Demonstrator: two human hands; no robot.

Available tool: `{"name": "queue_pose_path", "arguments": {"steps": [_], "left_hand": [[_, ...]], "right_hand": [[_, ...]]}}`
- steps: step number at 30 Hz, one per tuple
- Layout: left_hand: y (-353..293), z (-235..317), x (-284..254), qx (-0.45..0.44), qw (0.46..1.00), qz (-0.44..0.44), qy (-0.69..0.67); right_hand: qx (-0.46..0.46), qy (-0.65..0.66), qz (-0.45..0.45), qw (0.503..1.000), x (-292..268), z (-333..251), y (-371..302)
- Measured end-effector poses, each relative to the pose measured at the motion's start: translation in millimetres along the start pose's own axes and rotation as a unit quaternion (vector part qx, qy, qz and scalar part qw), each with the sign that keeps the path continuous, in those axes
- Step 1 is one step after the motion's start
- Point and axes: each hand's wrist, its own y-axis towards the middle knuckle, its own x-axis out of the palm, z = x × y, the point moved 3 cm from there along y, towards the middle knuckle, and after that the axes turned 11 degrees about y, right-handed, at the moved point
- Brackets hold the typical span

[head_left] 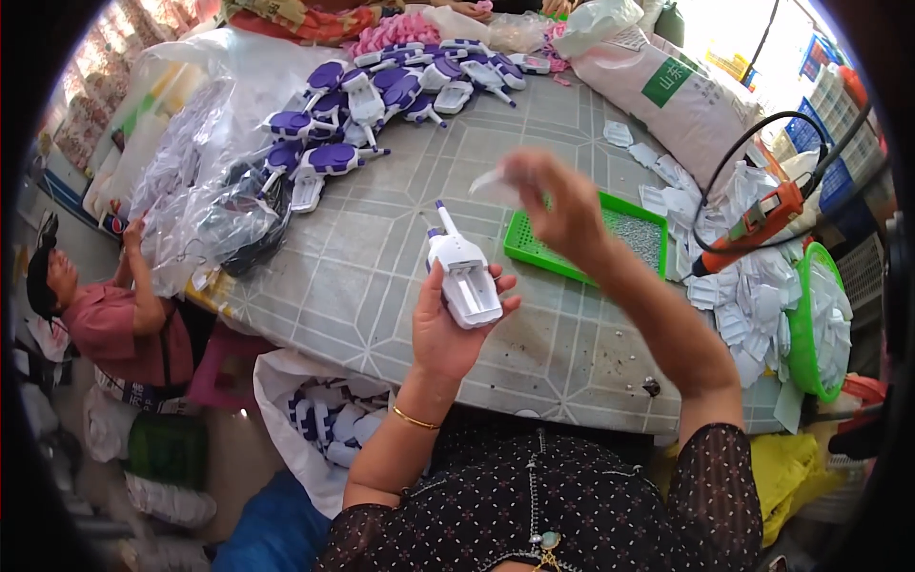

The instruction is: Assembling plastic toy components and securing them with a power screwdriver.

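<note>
Gripped open-faced toy [464,272] mid-frame in left hand [446,336]; pinched blurred white piece [491,187] above in right hand [558,202], not yet fitted; seemingly had upper-left pile [400,91] to do, lower-left sacked toys [329,424] perhaps done.

From my remote post, reading the clock from mid-table, I see a grey, line-patterned table [353,296]. At eleven o'clock I have a heap of purple-and-white plastic units [365,103]; at ten, a clear bag of white pieces [195,157]; at two, a pale sack [658,100]. A green tray [534,260] sits at three, loose white covers [748,315] beyond it, a dark bit [651,386] at four.
</note>
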Motion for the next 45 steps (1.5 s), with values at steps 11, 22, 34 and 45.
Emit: {"name": "queue_pose_path", "arguments": {"steps": [11, 22, 34, 45], "left_hand": [[-34.6, -11.6, 18.2, 0.038, 0.994, -0.065, -0.083], [-61.5, -9.8, 47.3, 0.058, 0.993, -0.041, 0.098], [-56.5, -25.8, 53.6, -0.066, 0.991, -0.116, 0.023], [-46.6, -26.4, 57.9, -0.048, 0.99, -0.092, 0.092]], "right_hand": [[-0.03, -0.017, -0.244, 0.969, -2.3, -125.9, -86.3], [0.063, 0.144, -0.109, 0.982, -22.8, -145.1, -90.8], [0.136, 0.194, -0.166, 0.957, -40.5, -130.0, -81.6], [0.14, 0.164, -0.15, 0.965, -40.4, -121.0, -85.4]]}}
